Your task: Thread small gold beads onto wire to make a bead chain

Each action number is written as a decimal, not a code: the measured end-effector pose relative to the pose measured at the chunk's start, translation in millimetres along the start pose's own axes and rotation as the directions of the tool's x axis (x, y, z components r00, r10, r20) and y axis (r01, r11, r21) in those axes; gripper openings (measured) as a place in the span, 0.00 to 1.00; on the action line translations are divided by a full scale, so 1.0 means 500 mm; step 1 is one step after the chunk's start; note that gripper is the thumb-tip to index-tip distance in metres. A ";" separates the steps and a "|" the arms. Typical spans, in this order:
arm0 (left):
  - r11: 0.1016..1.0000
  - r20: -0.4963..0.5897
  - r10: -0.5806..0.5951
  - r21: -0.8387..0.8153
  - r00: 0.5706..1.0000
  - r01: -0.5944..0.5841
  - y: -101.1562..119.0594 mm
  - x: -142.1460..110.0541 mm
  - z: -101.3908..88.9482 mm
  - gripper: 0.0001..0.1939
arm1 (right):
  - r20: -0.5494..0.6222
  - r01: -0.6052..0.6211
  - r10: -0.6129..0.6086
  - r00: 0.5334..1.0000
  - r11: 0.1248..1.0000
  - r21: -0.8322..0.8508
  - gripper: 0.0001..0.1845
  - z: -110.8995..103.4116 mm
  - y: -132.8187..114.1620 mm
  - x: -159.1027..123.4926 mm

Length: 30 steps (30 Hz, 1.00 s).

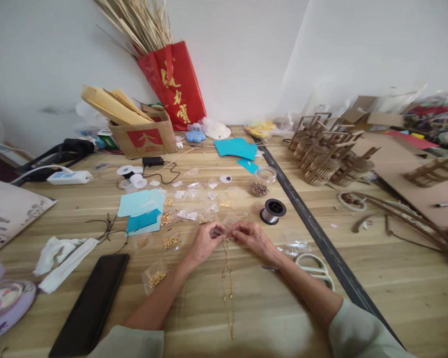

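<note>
My left hand point(205, 241) and my right hand point(252, 236) meet fingertip to fingertip over the wooden table point(246, 318). Both pinch the top end of a thin gold bead chain point(227, 278), which trails down the table toward me. Small clear bags of gold and silver beads point(194, 204) lie in rows just beyond my fingers. A spool of clear thread point(272, 211) stands to the right of them, with a small jar of dark beads point(260, 186) behind it.
A black phone point(91, 303) lies near left, white scissors point(315, 268) under my right forearm. Teal paper sheets point(144, 209), tape rolls point(132, 176), a cardboard box point(144, 134) and red bag point(175, 84) sit behind. Wooden lattice baskets point(324, 149) stand far right.
</note>
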<state>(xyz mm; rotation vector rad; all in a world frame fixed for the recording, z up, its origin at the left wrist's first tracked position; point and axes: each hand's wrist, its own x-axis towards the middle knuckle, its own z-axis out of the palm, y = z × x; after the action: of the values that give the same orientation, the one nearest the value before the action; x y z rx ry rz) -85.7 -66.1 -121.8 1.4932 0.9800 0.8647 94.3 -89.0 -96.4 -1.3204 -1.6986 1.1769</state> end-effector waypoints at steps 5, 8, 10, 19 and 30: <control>0.991 -0.073 0.070 0.122 0.995 -0.061 0.004 -0.001 0.001 0.03 | -0.007 -0.005 0.006 1.000 0.998 0.063 0.11 0.004 0.007 0.001; 0.978 -0.155 0.123 0.187 0.980 -0.094 0.011 -0.004 0.001 0.03 | -0.040 -0.025 0.029 0.999 0.994 0.107 0.11 0.009 0.014 0.004; 0.967 -0.189 0.154 0.231 0.970 -0.108 0.018 -0.007 0.001 0.03 | -0.059 -0.040 0.049 0.997 0.989 0.139 0.11 0.012 0.020 0.006; 0.763 0.009 0.189 0.628 0.982 -0.153 0.057 -0.035 0.014 0.05 | -0.137 0.043 -0.044 0.990 0.999 -0.008 0.10 0.008 0.041 0.009; 0.339 0.460 0.166 0.804 0.872 -0.489 0.087 -0.160 0.036 0.06 | -0.133 0.073 -0.079 0.988 0.996 -0.048 0.08 0.005 0.052 0.011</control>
<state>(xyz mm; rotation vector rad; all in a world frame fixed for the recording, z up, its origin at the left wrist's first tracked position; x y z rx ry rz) -95.4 -149.3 -81.6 2.7955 0.9472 0.2620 99.9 -82.4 -121.4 -1.3182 -1.6694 0.9909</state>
